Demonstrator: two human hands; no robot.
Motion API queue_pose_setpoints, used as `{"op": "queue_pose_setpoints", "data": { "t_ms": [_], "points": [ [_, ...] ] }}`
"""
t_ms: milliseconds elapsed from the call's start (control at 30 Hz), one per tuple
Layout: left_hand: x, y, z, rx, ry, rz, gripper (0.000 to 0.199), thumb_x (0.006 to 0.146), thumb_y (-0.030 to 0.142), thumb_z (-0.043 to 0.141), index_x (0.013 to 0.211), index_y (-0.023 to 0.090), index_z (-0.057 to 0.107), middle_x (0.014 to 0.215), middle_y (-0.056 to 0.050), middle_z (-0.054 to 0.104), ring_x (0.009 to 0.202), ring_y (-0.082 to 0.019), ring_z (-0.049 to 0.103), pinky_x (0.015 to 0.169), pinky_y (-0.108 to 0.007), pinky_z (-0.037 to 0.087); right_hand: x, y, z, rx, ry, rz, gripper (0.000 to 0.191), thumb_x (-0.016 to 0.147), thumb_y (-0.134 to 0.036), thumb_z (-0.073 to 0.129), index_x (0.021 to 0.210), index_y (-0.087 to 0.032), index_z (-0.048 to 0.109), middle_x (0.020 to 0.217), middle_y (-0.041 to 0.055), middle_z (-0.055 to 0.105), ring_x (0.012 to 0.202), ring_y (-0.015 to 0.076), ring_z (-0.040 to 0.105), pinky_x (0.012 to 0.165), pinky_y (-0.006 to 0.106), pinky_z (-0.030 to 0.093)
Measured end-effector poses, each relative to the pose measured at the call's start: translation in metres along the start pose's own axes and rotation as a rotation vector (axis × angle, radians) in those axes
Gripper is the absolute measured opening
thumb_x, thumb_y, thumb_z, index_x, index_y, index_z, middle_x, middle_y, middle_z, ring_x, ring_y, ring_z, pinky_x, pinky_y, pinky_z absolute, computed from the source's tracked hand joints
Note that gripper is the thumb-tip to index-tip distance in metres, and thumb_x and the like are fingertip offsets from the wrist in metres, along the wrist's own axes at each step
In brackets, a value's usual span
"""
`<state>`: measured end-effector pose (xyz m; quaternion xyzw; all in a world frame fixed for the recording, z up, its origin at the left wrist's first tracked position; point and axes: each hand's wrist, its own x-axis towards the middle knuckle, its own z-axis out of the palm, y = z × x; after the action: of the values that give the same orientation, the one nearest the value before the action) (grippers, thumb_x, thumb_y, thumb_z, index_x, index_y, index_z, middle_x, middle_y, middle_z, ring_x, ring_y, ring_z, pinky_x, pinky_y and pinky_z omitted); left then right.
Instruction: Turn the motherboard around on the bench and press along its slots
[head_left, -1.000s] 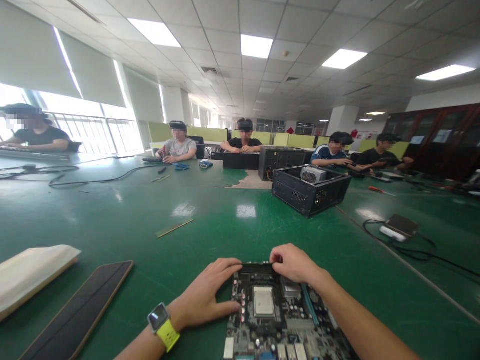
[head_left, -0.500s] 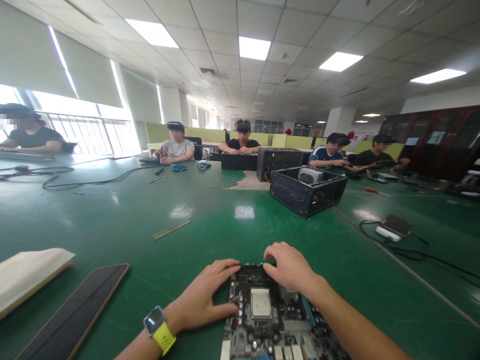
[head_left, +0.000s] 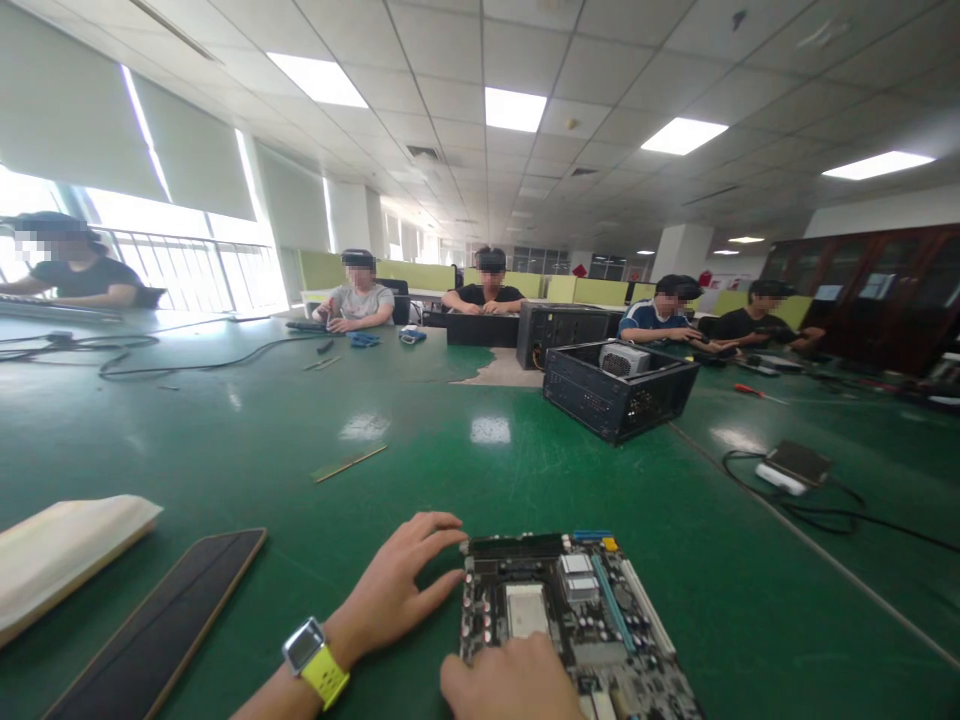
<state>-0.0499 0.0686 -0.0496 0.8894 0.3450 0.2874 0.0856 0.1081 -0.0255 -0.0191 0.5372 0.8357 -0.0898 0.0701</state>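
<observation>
A motherboard (head_left: 592,630) lies flat on the green table, with a pale square processor (head_left: 527,608) near its upper left part. White heatsinks (head_left: 578,578) and a teal slot (head_left: 613,603) are to the right of the processor. My left hand (head_left: 397,580) rests at the board's left edge, fingers spread, the tips by its upper left corner. A watch with a yellow-green strap (head_left: 328,678) is on that wrist. Over the lower left part of the board is my right hand (head_left: 514,680), its fingers curled and their tips hidden below it.
Left of me are a dark flat panel (head_left: 165,625) and a cream packet (head_left: 71,555). Ahead stands an open black computer case (head_left: 585,395). A black adapter (head_left: 799,462) with cables lies right. Several people sit across the table (head_left: 420,400).
My right hand has moved from the board's top edge back toward me, uncovering its upper right part. My left hand has drawn slightly leftward, its fingers now at the edge.
</observation>
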Motion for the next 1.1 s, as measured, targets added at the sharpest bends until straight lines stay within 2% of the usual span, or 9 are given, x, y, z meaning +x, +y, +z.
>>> {"op": "queue_pose_setpoints", "data": {
  "t_ms": [100, 200, 400, 533, 667, 800, 967, 1033, 1100],
  "points": [
    [0.0, -0.001, -0.001, 0.032, -0.009, -0.01, 0.029, 0.088, 0.025, 0.054, 0.116, 0.024, 0.058, 0.118, -0.006, 0.059, 0.109, -0.023, 0.056, 0.095, -0.038, 0.047, 0.001, 0.022, -0.011, -0.011, 0.067, 0.012, 0.023, 0.075, -0.033, 0.056, 0.092, -0.02, 0.064, 0.081, 0.0123, 0.071, 0.074, 0.0315, 0.068, 0.064, 0.042, 0.052],
    [-0.001, -0.003, -0.001, 0.075, -0.042, -0.033, 0.025, 0.087, 0.027, 0.055, 0.112, 0.024, 0.061, 0.116, -0.006, 0.062, 0.107, -0.023, 0.057, 0.094, -0.04, 0.047, 0.01, 0.062, -0.021, -0.027, 0.211, 0.116, 0.022, 0.079, -0.029, 0.048, 0.091, -0.019, 0.063, 0.086, 0.0124, 0.071, 0.08, 0.0302, 0.068, 0.067, 0.039, 0.05],
    [-0.005, -0.008, 0.002, 0.153, -0.117, -0.073, 0.039, 0.086, 0.039, 0.058, 0.124, 0.028, 0.057, 0.134, -0.007, 0.054, 0.121, -0.028, 0.051, 0.102, -0.049, 0.041, 0.036, 0.167, -0.026, -0.063, 0.219, 0.524, 0.026, 0.081, -0.024, 0.045, 0.098, -0.016, 0.062, 0.094, 0.0148, 0.069, 0.089, 0.0295, 0.066, 0.071, 0.038, 0.047],
    [-0.002, -0.009, 0.007, 0.193, -0.143, -0.11, 0.038, 0.086, 0.043, 0.057, 0.12, 0.028, 0.061, 0.131, -0.008, 0.057, 0.12, -0.03, 0.053, 0.099, -0.051, 0.042, 0.033, 0.199, -0.023, -0.097, 0.228, 0.643, 0.031, 0.083, -0.023, 0.044, 0.107, -0.013, 0.061, 0.1, 0.0171, 0.068, 0.091, 0.0306, 0.066, 0.072, 0.039, 0.047],
    [0.001, -0.007, 0.012, 0.217, -0.104, -0.131, 0.035, 0.087, 0.042, 0.056, 0.118, 0.027, 0.062, 0.125, -0.008, 0.062, 0.116, -0.03, 0.056, 0.097, -0.051, 0.044, 0.022, 0.178, -0.028, -0.12, 0.178, 0.52, 0.031, 0.081, -0.027, 0.046, 0.099, -0.012, 0.066, 0.097, 0.0191, 0.069, 0.089, 0.0317, 0.066, 0.072, 0.039, 0.047],
    [0.004, -0.005, 0.013, 0.224, -0.078, -0.124, 0.034, 0.087, 0.039, 0.056, 0.117, 0.025, 0.062, 0.122, -0.008, 0.063, 0.113, -0.029, 0.058, 0.094, -0.049, 0.046, 0.005, 0.116, -0.031, -0.039, 0.118, 0.227, 0.033, 0.081, -0.037, 0.047, 0.082, -0.015, 0.071, 0.085, 0.0166, 0.071, 0.081, 0.0296, 0.066, 0.068, 0.036, 0.046],
    [0.005, 0.002, 0.006, 0.178, 0.031, -0.066, 0.016, 0.087, 0.03, 0.054, 0.094, 0.022, 0.067, 0.119, -0.007, 0.064, 0.107, -0.025, 0.06, 0.09, -0.042, 0.048, -0.01, 0.054, -0.029, 0.476, -0.026, -0.246, 0.033, 0.078, -0.049, 0.055, 0.096, -0.024, 0.07, 0.082, 0.0017, 0.072, 0.071, 0.0158, 0.064, 0.06, 0.021, 0.042],
    [0.004, 0.004, 0.003, 0.142, 0.05, -0.019, 0.012, 0.086, 0.026, 0.055, 0.084, 0.022, 0.066, 0.114, -0.006, 0.065, 0.103, -0.023, 0.06, 0.088, -0.039, 0.048, -0.006, 0.053, -0.03, 0.573, 0.035, -0.252, 0.029, 0.08, -0.044, 0.055, 0.099, -0.026, 0.067, 0.081, -0.0015, 0.071, 0.069, 0.0126, 0.062, 0.06, 0.02, 0.04],
    [0.002, 0.005, 0.001, 0.118, 0.031, 0.006, 0.01, 0.084, 0.024, 0.057, 0.078, 0.021, 0.065, 0.113, -0.005, 0.066, 0.102, -0.023, 0.06, 0.087, -0.038, 0.049, 0.005, 0.067, -0.03, 0.502, 0.235, -0.121, 0.023, 0.083, -0.037, 0.052, 0.095, -0.024, 0.067, 0.084, -0.0004, 0.07, 0.075, 0.0142, 0.061, 0.067, 0.023, 0.04]
  ]
}}
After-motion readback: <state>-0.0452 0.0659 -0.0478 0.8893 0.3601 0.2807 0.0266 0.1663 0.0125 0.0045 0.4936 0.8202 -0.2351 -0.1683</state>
